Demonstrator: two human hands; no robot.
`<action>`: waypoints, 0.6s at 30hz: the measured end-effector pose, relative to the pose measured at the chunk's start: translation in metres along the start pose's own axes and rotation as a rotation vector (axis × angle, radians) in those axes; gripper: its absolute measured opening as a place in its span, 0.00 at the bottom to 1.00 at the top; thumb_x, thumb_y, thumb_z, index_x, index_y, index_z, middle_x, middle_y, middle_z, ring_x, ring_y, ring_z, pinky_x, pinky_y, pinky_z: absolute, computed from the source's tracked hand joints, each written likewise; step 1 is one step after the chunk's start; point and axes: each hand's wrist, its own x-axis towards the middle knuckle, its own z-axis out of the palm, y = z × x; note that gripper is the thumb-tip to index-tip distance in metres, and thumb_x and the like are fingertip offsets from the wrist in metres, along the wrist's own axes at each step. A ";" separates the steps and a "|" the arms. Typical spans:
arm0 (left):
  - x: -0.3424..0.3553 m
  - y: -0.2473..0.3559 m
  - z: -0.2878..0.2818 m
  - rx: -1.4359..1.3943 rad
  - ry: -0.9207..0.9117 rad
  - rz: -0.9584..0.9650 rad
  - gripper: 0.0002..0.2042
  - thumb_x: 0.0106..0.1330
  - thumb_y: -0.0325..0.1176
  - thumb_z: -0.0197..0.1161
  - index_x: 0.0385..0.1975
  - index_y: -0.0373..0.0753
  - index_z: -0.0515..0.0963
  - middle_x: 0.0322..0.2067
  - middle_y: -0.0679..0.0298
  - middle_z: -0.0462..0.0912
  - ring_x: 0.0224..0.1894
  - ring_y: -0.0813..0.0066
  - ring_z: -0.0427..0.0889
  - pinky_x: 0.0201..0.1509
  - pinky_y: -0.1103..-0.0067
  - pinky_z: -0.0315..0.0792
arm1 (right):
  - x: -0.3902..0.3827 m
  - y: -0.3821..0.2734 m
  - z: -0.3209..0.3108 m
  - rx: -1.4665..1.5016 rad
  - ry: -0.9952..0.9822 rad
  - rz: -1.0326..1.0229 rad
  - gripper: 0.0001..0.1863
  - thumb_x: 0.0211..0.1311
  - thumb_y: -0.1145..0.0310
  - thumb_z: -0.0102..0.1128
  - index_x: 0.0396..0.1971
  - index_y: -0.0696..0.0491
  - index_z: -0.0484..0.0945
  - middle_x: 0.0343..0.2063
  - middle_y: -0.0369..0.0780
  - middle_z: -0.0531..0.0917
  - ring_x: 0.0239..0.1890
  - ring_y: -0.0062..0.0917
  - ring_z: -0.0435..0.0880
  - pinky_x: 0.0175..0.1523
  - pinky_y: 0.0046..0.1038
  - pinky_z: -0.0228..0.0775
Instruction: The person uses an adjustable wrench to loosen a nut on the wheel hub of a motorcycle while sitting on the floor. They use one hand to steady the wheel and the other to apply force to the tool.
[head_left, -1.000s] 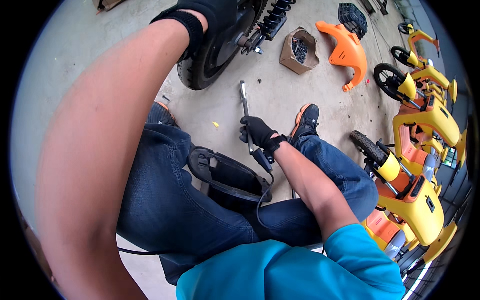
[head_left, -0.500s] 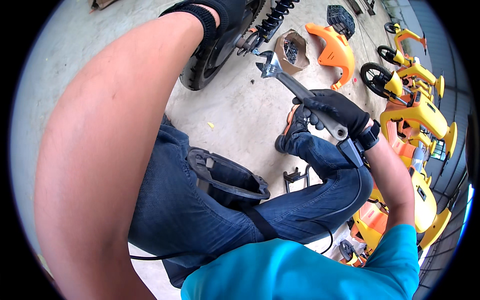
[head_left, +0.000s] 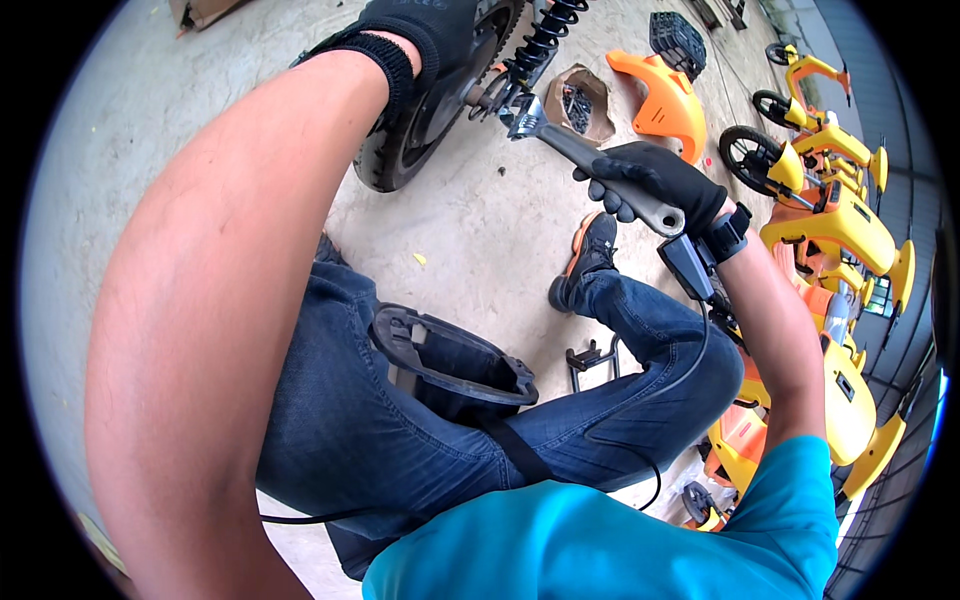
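Observation:
My right hand (head_left: 655,178), in a black glove, is closed round the grey handle of an adjustable wrench (head_left: 572,148). The wrench's jaws are at the axle end (head_left: 483,98) of a black-tyred wheel (head_left: 425,150), below a black coil-spring shock absorber (head_left: 545,42). Whether the jaws grip the nut there, I cannot tell. My left hand (head_left: 432,38), also in a black glove, is up at the top edge, over or beside the wheel. Its fingers are out of sight, so any hold is hidden.
A cardboard box (head_left: 597,118) of small metal parts stands right of the wheel, beside an orange plastic panel (head_left: 668,105) and a black ribbed piece (head_left: 680,45). Several yellow bikes (head_left: 835,235) line the right side. A hollow black plastic part (head_left: 520,385) rests by my thighs.
My right hand has moved the wrench left and slightly up, bringing its jaws to the axle end. More of my left hand shows, as it has come slightly lower in the picture.

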 end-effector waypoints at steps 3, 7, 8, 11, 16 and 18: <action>0.001 0.000 0.002 0.000 0.004 -0.001 0.17 0.63 0.38 0.57 0.48 0.36 0.73 0.47 0.46 0.79 0.48 0.50 0.80 0.52 0.64 0.73 | 0.006 0.000 -0.005 0.008 0.003 0.009 0.20 0.69 0.59 0.54 0.47 0.64 0.76 0.27 0.35 0.80 0.22 0.13 0.77 0.24 0.15 0.70; -0.001 0.002 -0.002 -0.023 0.016 0.016 0.17 0.63 0.38 0.57 0.48 0.37 0.73 0.46 0.46 0.80 0.48 0.50 0.80 0.52 0.64 0.73 | 0.011 -0.006 -0.013 0.066 -0.037 0.000 0.14 0.68 0.66 0.52 0.41 0.62 0.76 0.29 0.39 0.82 0.22 0.16 0.80 0.29 0.17 0.76; 0.001 0.001 0.001 -0.011 0.028 0.007 0.17 0.62 0.38 0.57 0.48 0.37 0.73 0.46 0.46 0.80 0.48 0.50 0.80 0.52 0.64 0.73 | 0.013 -0.007 -0.012 0.091 -0.042 -0.010 0.13 0.68 0.66 0.52 0.41 0.62 0.76 0.30 0.40 0.82 0.23 0.17 0.80 0.29 0.17 0.76; 0.003 -0.001 0.006 0.001 0.045 0.002 0.16 0.62 0.39 0.57 0.47 0.37 0.74 0.44 0.46 0.80 0.48 0.51 0.81 0.51 0.64 0.74 | 0.020 -0.016 -0.005 0.156 -0.063 -0.010 0.12 0.67 0.68 0.51 0.39 0.63 0.76 0.31 0.43 0.82 0.23 0.19 0.81 0.29 0.18 0.78; 0.002 0.000 0.003 -0.019 0.023 -0.009 0.17 0.63 0.39 0.57 0.47 0.37 0.74 0.44 0.45 0.80 0.47 0.51 0.81 0.51 0.64 0.74 | 0.031 -0.035 0.002 0.084 -0.053 -0.064 0.13 0.69 0.66 0.47 0.38 0.61 0.76 0.31 0.45 0.84 0.26 0.20 0.84 0.30 0.17 0.79; 0.002 0.000 0.002 -0.023 0.007 -0.020 0.17 0.63 0.40 0.57 0.47 0.37 0.74 0.44 0.45 0.80 0.47 0.51 0.81 0.51 0.64 0.74 | 0.033 -0.046 0.005 0.058 -0.028 -0.029 0.15 0.70 0.64 0.45 0.38 0.60 0.76 0.31 0.45 0.84 0.26 0.20 0.84 0.31 0.17 0.80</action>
